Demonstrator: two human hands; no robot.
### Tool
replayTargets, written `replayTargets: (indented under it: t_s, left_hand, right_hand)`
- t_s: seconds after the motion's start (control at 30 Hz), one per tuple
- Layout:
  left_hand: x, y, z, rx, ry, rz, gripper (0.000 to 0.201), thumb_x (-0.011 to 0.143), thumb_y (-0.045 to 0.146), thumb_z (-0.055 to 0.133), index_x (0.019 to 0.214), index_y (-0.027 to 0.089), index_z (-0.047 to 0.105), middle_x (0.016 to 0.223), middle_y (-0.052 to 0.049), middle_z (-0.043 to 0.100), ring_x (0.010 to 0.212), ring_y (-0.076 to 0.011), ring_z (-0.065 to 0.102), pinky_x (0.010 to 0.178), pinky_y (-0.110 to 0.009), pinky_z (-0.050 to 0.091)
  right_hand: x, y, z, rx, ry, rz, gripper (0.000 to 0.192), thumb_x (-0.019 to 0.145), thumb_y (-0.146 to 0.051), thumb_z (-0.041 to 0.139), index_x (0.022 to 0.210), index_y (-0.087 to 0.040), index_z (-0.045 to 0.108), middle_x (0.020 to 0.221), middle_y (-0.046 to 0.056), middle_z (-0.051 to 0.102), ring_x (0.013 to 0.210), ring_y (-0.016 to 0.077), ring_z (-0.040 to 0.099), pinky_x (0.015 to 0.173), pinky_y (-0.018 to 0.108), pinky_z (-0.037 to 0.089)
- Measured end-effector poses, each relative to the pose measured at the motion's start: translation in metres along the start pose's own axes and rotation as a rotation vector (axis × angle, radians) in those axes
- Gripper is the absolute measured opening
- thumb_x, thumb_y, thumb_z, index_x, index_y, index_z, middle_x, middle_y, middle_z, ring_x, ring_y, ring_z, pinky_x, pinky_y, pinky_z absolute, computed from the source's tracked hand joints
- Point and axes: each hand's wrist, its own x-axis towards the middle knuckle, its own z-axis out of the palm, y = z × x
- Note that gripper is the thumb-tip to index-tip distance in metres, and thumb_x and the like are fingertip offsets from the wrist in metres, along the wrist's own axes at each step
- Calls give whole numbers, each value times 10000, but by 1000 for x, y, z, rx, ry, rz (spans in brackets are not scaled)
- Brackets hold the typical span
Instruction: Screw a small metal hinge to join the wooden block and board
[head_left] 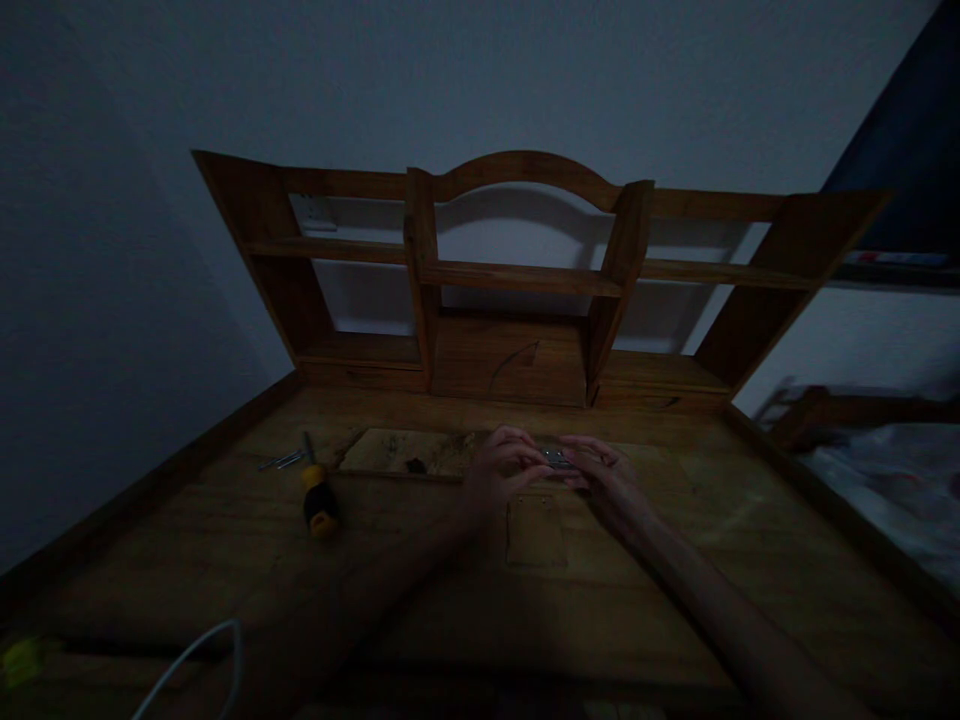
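Note:
My left hand (501,468) and my right hand (606,482) meet over the middle of a wooden desk (225,560). Between their fingertips they pinch a small shiny metal part (559,459), perhaps a hinge; the light is too dim to tell. Just below the hands a small rectangular wooden flap (536,532) lies flat in the desktop. Behind them a long recessed panel (405,452) runs to the left.
A screwdriver with a yellow-and-black handle (318,500) lies left of the hands, with a few loose screws (281,461) beside its tip. A wooden shelf unit (525,275) stands at the desk's back. A white cable (191,655) curls at the front left. A bed (892,480) lies right.

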Motion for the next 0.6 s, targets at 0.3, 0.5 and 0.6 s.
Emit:
replayTargets:
  t_s: [0.3,0.5,0.6]
  left_hand:
    - [-4,-7,7,-155,27,-332,234,796,289,807,961,209,661,917,-8,702,796,-135,694,744,-266,602]
    - [-4,-8,1,-58,-5,-188,114,855,230,716,968,217,714,1027,-33,677,857,-140,672,734,-264,598]
    - [-6,-9,4,-28,-57,-175,286,783,322,834,1026,226,718,1055,-39,658,824,-147,669,694,-270,596]
  right_hand:
    - [-6,-8,5,-44,16,-1,381,748,-361,872,1109,-286,775,857,12,806,620,119,685,541,208,460]
    - [-5,-3,7,-54,-29,-6,347,713,-359,895,1030,-252,802,801,12,792,625,110,648,572,208,450]
    - [-3,-3,7,-38,-15,-31,331,720,-374,890,1015,-260,794,771,-1,777,602,105,616,550,206,422]
